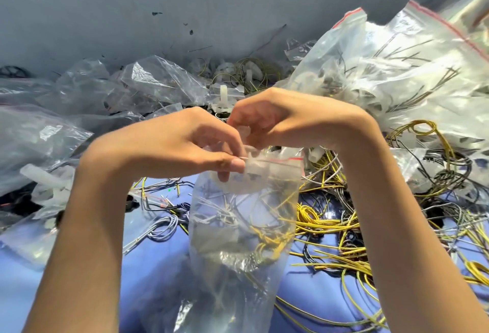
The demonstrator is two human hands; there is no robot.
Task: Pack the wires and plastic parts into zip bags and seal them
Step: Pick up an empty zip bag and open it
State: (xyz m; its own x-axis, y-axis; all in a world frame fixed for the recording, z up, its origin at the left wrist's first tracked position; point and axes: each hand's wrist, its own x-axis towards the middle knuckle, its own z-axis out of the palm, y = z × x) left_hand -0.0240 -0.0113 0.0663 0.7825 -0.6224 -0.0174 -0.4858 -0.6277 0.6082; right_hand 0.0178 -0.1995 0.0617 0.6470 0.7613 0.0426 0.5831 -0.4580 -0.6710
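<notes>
A clear zip bag (pixel 243 229) with a red line along its mouth hangs in the middle of the view, with yellow and grey wires and pale plastic parts inside. My left hand (pixel 185 142) pinches the bag's top edge at its left end between thumb and fingers. My right hand (pixel 277 115) is curled just above the mouth and holds a white plastic part (pixel 244 131) at the opening. Loose yellow, black and grey wires (pixel 330 227) lie on the blue surface below and to the right.
A big filled zip bag (pixel 397 68) with a red strip stands at the right. Crumpled clear bags (pixel 148 81) pile up at the left and back, white plastic parts (pixel 225 94) among them. A grey wall (pixel 158 2) closes off the back.
</notes>
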